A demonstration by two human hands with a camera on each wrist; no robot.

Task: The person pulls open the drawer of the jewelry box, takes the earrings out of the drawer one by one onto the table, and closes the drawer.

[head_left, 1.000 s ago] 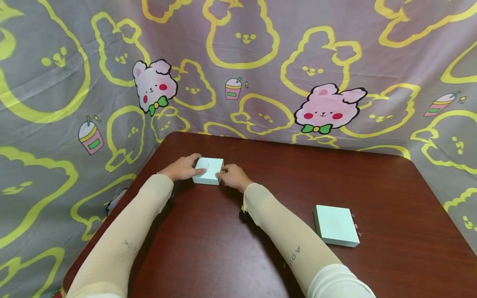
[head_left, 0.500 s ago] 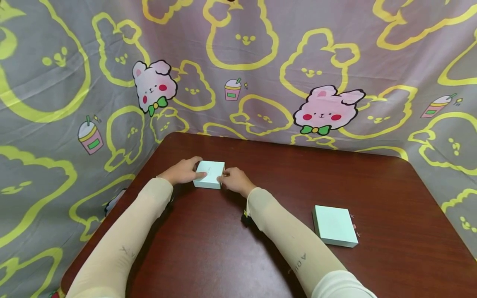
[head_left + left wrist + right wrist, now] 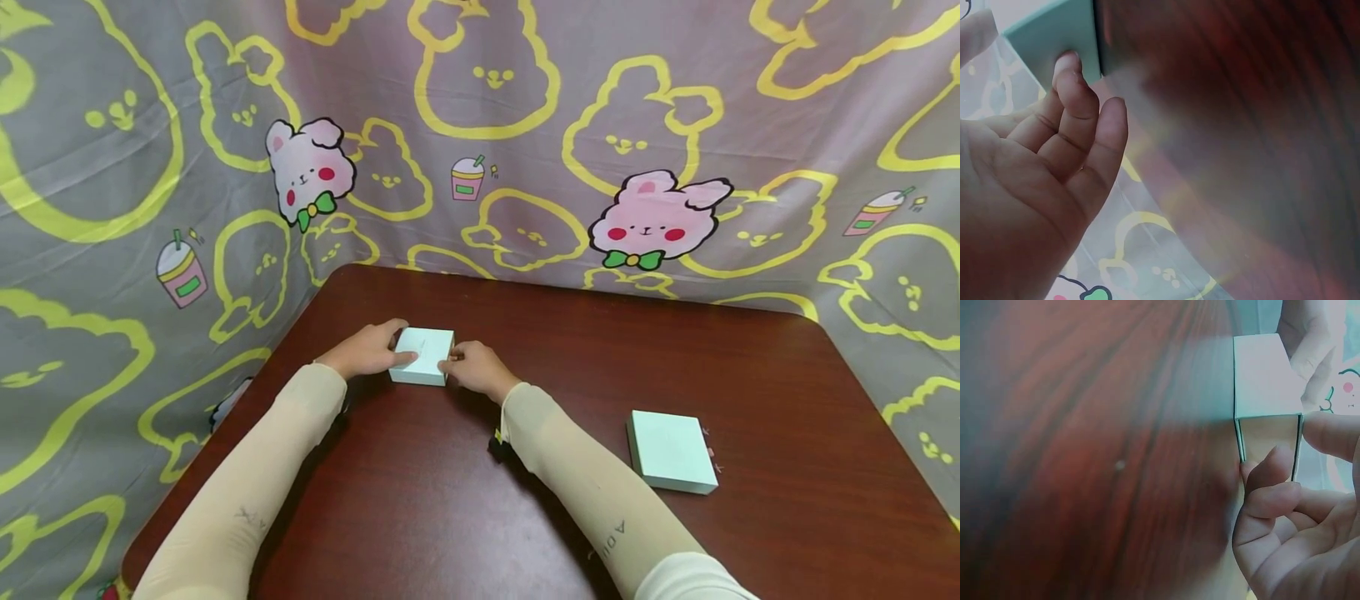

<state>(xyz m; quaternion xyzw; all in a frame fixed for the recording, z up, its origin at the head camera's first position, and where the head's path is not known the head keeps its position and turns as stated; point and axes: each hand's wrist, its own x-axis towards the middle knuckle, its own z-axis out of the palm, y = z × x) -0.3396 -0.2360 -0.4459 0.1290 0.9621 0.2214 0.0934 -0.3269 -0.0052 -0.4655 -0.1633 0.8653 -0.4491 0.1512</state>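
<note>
A pale mint square box (image 3: 429,343) lies on the far left part of the table, between both hands. My left hand (image 3: 370,350) grips its left side, thumb on the lid and fingers at the back; in the left wrist view, curled fingers (image 3: 1076,94) lie against the box's mint side (image 3: 1054,37). At the right end, my right hand (image 3: 477,367) has its thumb (image 3: 1332,436) at the top edge. Its other fingers curl in front of the box's end, where a beige inner face (image 3: 1263,439) shows inside the mint sleeve (image 3: 1266,375).
A second mint box (image 3: 671,450), with a small pink tab (image 3: 711,452) on its right side, lies at the right of the brown table (image 3: 450,500). A grey cloth (image 3: 525,108) with yellow cartoon outlines hangs behind the table and along its left side.
The box between the hands has shifted slightly toward the person, both hands moving with it. Their hold looks the same. The second box stays in its place.
</note>
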